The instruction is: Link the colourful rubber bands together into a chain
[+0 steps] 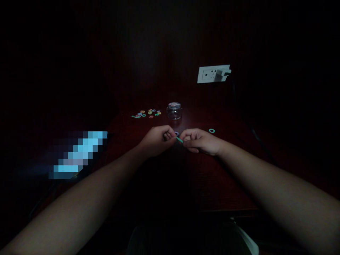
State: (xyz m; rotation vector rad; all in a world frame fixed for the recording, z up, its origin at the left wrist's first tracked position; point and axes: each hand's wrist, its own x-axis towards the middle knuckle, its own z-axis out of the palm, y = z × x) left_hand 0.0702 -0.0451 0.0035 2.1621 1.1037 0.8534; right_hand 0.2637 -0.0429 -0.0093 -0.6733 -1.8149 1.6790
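My left hand (162, 140) and my right hand (198, 141) meet over the dark red table. Both are closed, fingertips pinching opposite ends of a small green hair tie (180, 140), which looks like a short flat band between them. Just behind it lies a purple hair tie (176, 134), partly hidden by the fingers. To the right of my right hand, a green ring-shaped hair tie (211, 130) rests flat on the table. A clear lidded jar (174, 112) stands upright beyond my hands.
Left of the jar lie several small coloured hair ties (151, 117) in a loose group. A pixelated lit screen (79, 156) is at the left. On the back wall is a socket plate (205, 75) with a plug (223, 73) and a dark cable.
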